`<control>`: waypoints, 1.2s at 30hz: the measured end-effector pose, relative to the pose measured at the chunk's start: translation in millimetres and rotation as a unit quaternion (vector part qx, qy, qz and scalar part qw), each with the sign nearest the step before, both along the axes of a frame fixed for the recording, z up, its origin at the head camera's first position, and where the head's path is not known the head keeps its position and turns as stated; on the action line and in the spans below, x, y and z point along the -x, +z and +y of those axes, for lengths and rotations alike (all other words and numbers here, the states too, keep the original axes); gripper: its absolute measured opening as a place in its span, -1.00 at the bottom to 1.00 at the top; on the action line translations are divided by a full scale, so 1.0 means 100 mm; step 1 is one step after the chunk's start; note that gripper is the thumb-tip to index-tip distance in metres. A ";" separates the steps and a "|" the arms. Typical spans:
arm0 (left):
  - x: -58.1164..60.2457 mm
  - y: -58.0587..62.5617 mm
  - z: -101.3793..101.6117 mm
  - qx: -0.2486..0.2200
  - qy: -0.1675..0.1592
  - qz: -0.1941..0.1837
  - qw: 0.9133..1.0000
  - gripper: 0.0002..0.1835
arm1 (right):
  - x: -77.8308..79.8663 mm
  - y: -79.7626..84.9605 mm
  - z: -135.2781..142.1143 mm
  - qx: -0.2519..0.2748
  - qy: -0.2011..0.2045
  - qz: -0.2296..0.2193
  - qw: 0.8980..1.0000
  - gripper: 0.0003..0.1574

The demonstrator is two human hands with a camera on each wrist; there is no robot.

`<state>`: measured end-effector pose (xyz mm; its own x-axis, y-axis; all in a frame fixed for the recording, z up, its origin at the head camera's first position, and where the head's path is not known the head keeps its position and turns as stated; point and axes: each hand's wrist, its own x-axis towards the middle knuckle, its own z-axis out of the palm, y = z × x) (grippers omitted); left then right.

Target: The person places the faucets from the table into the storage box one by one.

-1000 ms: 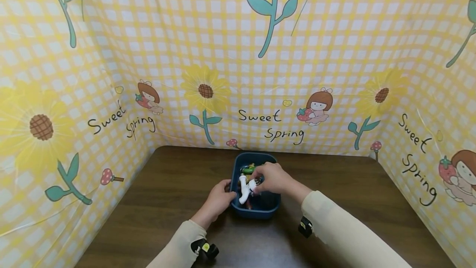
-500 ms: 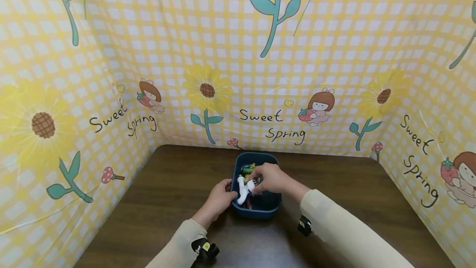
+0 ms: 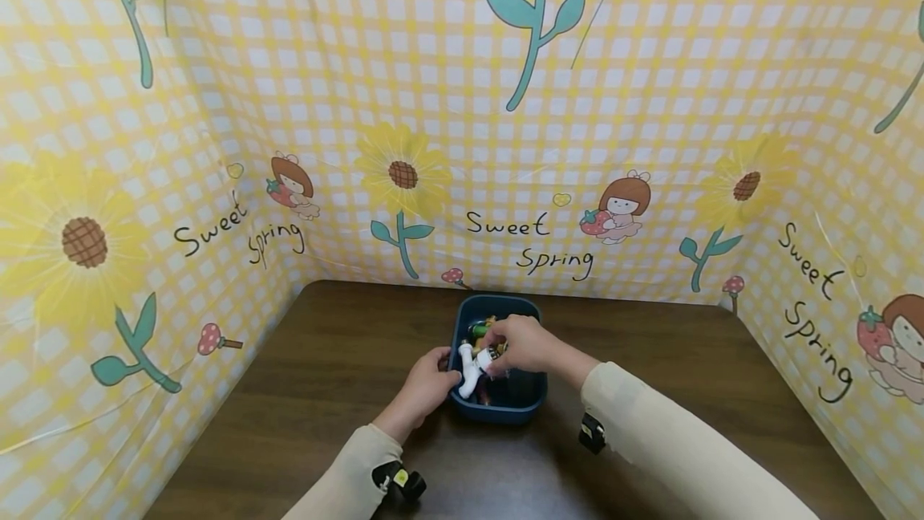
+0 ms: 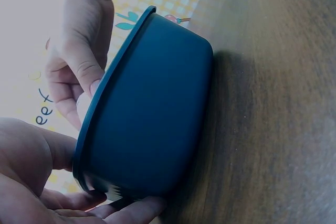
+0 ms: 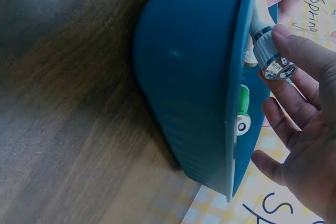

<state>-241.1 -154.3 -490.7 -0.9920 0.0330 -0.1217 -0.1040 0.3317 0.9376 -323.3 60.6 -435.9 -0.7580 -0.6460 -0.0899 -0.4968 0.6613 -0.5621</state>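
A white plastic faucet hangs tilted over the left half of a dark blue plastic bin. With thumb and fingers, my right hand pinches the ridged end of the faucet, which has a silvery tip in the right wrist view. The spout end points down toward the near left of the bin. At the bin's left side, my left hand grips the wall, thumb at the rim and fingers around the outside. Its fingers lie low against the bin in the left wrist view.
Inside the bin lies a piece with a green handle, along with other small parts partly hidden by my right hand. The bin stands on a dark wooden table, near its back edge. A yellow checked cloth encloses the table on the back and sides.
The faucet has shifted slightly left within the bin's outline, with my right hand moving along with it. My left hand keeps its grip on the bin.
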 end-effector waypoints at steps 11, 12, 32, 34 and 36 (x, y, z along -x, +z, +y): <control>0.00 -0.02 0.00 0.002 0.000 0.007 1.000 -0.44 | -0.02 -0.03 0.01 0.010 -0.008 -0.017 1.000 -0.56; 0.00 -0.02 0.00 0.001 0.000 0.008 1.000 -0.44 | -0.02 -0.03 0.01 0.013 -0.009 -0.018 1.000 -0.56; 0.00 -0.01 0.01 0.010 0.006 0.003 1.000 -0.45 | -0.01 -0.09 0.03 0.058 -0.026 -0.054 0.997 -0.58; 0.00 0.00 0.01 0.010 0.006 0.002 1.000 -0.45 | -0.01 -0.09 0.03 0.065 -0.028 -0.061 0.996 -0.59; 0.00 0.00 0.01 0.011 0.006 0.002 1.000 -0.45 | -0.02 -0.09 0.03 0.072 -0.030 -0.070 0.995 -0.60</control>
<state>-241.0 -153.3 -491.2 -0.9927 0.0184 -0.1189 -0.1050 0.3503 0.9307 -321.6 63.2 -444.7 -0.7828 -0.6130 -0.1069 -0.3691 0.5957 -0.7134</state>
